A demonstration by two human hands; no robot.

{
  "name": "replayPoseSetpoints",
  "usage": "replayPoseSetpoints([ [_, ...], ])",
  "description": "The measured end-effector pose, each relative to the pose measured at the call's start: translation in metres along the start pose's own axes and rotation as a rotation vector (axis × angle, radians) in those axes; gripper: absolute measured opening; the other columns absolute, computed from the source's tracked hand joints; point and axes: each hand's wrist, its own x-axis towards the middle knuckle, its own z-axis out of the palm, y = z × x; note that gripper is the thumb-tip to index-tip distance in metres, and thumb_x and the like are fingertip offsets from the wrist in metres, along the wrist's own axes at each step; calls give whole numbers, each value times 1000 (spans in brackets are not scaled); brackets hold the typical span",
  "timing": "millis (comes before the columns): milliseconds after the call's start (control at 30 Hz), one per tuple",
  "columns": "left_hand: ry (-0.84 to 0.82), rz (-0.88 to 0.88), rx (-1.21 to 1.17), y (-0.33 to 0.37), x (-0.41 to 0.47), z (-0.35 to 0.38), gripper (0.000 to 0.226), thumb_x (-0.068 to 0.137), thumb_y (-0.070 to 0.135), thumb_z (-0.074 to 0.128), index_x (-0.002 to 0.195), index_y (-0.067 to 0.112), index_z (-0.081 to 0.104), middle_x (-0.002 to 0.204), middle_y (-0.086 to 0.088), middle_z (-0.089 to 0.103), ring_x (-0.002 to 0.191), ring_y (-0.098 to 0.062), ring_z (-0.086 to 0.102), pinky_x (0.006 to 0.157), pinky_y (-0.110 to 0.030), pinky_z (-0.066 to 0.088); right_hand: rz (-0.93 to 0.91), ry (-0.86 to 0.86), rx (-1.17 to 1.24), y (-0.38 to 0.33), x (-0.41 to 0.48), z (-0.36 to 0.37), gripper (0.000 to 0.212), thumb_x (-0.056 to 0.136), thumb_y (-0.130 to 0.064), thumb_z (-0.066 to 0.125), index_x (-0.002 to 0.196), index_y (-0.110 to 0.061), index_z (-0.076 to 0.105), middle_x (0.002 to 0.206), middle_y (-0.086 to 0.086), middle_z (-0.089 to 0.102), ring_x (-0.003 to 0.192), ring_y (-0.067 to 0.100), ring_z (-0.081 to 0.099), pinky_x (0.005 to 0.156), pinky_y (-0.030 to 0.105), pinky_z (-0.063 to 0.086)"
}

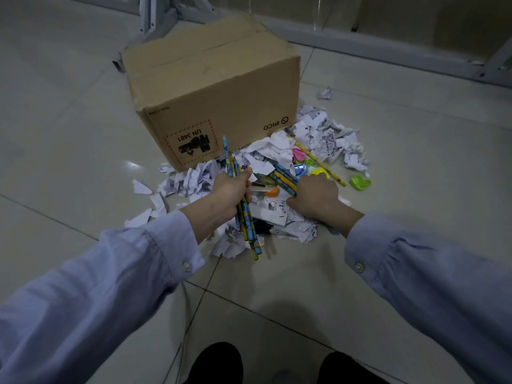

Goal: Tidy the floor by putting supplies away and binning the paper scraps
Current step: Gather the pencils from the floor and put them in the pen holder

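Several pencils (243, 200) sit clenched in the left hand (231, 189); the right hand (315, 196) closes on more pencils (284, 177) atop the paper scraps (327, 134). Early stage, I judge: scraps, sharpeners (359, 182) and scissors (273, 230) litter the floor (69, 134) beside the box (213, 87).

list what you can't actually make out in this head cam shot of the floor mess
Head view only:
- Cardboard box: its printing reads upside down, and no opening is visible, so its contents are unknown.
- Scissors: handles and blades partly buried under paper scraps.
- Right hand: its grip on the loose pencils is hidden by its back.
- Left hand: pencil bundle count unclear, they overlap.
- Scrap printing: too small.
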Motion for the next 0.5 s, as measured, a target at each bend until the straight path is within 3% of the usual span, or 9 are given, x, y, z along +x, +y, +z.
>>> replayPoseSetpoints([
  [67,-5,-9,-29,-1,0,0,33,93,21,58,66,7,47,54,-5,44,27,-10,38,35,-17,38,5,2,-31,-1,1,0,40,87,-49,57,79,-13,40,86,10,50,106,32,49,71,37,35],
  [200,-15,-16,-45,-1,1,-1,31,93,20,58,67,7,48,55,-4,47,29,-9,39,36,-18,39,36,-27,-45,0,2,-3,44,89,-46,55,70,-12,36,83,9,50,108,33,50,82,39,40],
  [300,-12,-2,11,-2,2,-3,34,93,22,59,64,7,50,52,-3,48,28,-11,42,41,-24,42,30,-16,-31,2,1,-4,31,90,-42,55,89,-11,47,107,13,60,108,32,52,85,39,41],
  [400,1,15,49,-3,1,-4,34,92,22,60,62,7,51,53,-3,50,28,-11,44,48,-28,46,41,-43,-38,5,-1,-5,37,91,-41,55,106,-9,54,111,13,60,107,31,55,88,40,41],
  [500,0,21,57,-2,0,-3,34,93,21,58,63,7,51,54,-3,50,29,-11,44,51,-30,46,20,-51,-20,9,-2,-8,28,92,-39,53,93,-12,49,106,11,60,102,31,56,85,39,41],
])
